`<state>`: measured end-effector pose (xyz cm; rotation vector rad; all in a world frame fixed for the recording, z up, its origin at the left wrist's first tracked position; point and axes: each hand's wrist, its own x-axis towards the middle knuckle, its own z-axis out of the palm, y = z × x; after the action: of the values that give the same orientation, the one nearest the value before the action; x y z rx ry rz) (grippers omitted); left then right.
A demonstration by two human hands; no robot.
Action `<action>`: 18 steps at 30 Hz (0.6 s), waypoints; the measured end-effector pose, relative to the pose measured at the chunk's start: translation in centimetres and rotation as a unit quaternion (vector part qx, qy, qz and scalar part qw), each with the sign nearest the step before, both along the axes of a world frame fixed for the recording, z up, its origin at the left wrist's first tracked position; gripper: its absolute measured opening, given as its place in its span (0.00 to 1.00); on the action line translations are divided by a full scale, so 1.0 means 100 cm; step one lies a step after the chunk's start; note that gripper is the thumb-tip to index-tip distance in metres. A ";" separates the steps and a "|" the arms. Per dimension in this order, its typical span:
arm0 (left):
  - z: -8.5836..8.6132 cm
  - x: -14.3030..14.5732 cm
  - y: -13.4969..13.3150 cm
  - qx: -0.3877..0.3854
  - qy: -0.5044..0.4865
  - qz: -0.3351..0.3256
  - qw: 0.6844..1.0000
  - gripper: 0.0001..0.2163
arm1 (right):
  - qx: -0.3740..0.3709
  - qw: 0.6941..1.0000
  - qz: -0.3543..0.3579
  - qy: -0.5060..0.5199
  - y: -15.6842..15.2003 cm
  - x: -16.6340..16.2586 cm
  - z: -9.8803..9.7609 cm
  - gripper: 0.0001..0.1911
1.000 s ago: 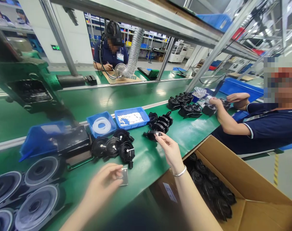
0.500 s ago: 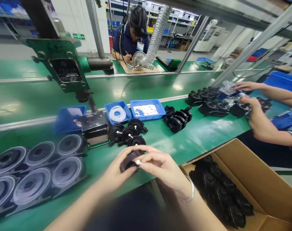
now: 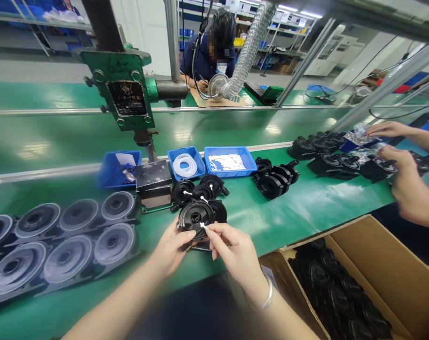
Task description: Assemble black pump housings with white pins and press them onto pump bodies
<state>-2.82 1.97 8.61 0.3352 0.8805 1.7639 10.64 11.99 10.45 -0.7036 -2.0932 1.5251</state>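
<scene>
My left hand [image 3: 172, 246] is closed on the rim of a round black plastic housing [image 3: 191, 218], tilted so its open face with a central hub shows. Between the thumb and fingers of my right hand [image 3: 231, 245] is a small white plastic pin [image 3: 203, 226], its tip against the inside of that housing. Just behind lie several similar black housings [image 3: 202, 192], some with a white pin sticking out. A blue tray [image 3: 251, 166] of small white parts and a blue bin [image 3: 199, 159] with coiled white tubing stand further back.
A green press [image 3: 127, 97] stands over a black block [image 3: 153, 182] at left. Several round parts with pale rims [image 3: 71, 257] lie left. At right are a carton [image 3: 370, 245] of black parts and a co-worker's hands [image 3: 400, 158]. Another person [image 3: 209, 56] sits opposite.
The housing has turned from edge-on to show its open face toward me. My right hand still pinches the white pin against it. The view has shifted slightly.
</scene>
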 end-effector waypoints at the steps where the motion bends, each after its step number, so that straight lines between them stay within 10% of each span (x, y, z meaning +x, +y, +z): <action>1: -0.001 0.000 0.000 -0.003 0.011 0.005 1.000 0.15 | 0.021 1.000 -0.004 -0.002 0.000 -0.001 -0.001 0.09; 10: -0.020 -0.002 -0.004 0.015 0.250 0.023 0.968 0.23 | 0.041 0.999 0.012 -0.027 0.000 -0.004 0.004 0.11; 18: -0.008 -0.007 -0.001 0.019 0.545 0.052 0.836 0.24 | 0.199 0.979 0.014 -0.041 -0.004 0.001 0.004 0.11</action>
<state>-3.48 1.86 7.84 1.4297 1.6631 1.6108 10.74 11.64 10.87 -0.5960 -2.3799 1.0529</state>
